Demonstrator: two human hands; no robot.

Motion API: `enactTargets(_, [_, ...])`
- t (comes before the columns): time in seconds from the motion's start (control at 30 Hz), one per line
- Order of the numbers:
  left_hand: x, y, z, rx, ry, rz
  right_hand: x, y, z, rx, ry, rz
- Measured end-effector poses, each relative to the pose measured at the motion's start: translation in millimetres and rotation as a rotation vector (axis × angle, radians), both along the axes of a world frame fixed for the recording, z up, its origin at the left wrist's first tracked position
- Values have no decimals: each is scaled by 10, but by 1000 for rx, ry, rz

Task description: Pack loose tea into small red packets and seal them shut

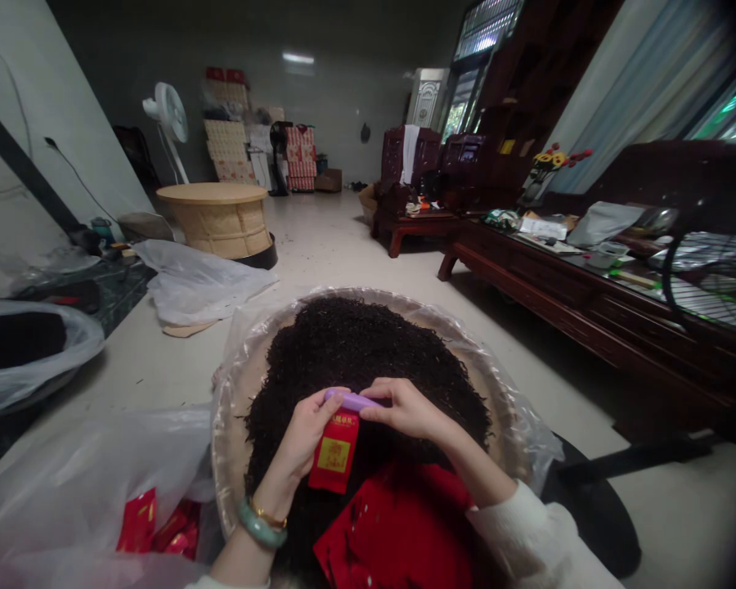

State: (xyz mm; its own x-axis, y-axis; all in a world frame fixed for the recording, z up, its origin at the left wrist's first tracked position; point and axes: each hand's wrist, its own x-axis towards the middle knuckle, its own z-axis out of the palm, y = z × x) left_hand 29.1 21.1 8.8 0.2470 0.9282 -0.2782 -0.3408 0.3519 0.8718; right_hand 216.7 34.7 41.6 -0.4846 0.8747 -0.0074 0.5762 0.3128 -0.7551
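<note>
My left hand is closed on the upper edge of a red packet with a gold label, which hangs upright. A slim purple bar lies across the packet's top; whether it is a clip or a small sealer I cannot tell. My right hand pinches the bar's right end. Beneath both hands is a heap of dark, dried, twisted leaves, like loose tea, in a round basket lined with clear plastic. Close to my body, a red cloth-like sheet covers the near side.
Red packets lie in a clear plastic bag at left. A second plastic-lined container holds dark material. A low wooden table with clutter stands right, near a fan. A round woven stand is ahead.
</note>
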Motion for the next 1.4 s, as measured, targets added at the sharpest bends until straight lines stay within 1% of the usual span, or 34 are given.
enactTargets(0.4, [-4, 10, -35, -8, -11, -2, -12, -6, -47, 2, 9, -34])
enactTargets(0.47, [-17, 5, -34, -24, -20, -52, 4, 3, -67, -2, 21, -55])
enactTargets(0.57, [-40, -5, -35, -66, -33, -161, 52, 24, -74, -35, 57, -68])
enactTargets(0.63, [-52, -9, -28, -97, -24, -189, 103, 36, -58, -65, 71, -79])
enactTargets(0.73, [-69, -15, 9, -143, -2, -174, 206, 43, -39, -160, 71, -130])
enactTargets(0.83, [-89, -19, 47, -172, -3, -166, 325, 46, -81, -237, 33, -186])
enactTargets(0.93, [-93, -19, 43, -127, 7, -155, 415, 52, -178, -208, -78, -240])
enactTargets(1.0, [-75, -17, 20, -96, 29, -126, 421, 46, -229, -162, -143, -257])
enactTargets(1.07, [-42, -15, -8, -77, 53, -95, 362, 22, -245, -62, -142, -273])
enactTargets(1.13, [-5, -16, -29, -52, 78, -81, 238, -12, -236, 44, -63, -283])
enactTargets(1.17, [12, -18, -37, -32, 93, -80, 161, -30, -230, 72, -3, -277])
enactTargets(1.23, [39, -26, -47, 15, 127, -77, 4, -59, -230, 84, 104, -271])
enactTargets(1.3, [54, -39, -50, 52, 153, -60, -121, -79, -251, 62, 171, -275])
enactTargets(1.4, [56, -63, -43, 34, 139, -60, -208, -97, -298, 21, 240, -270])
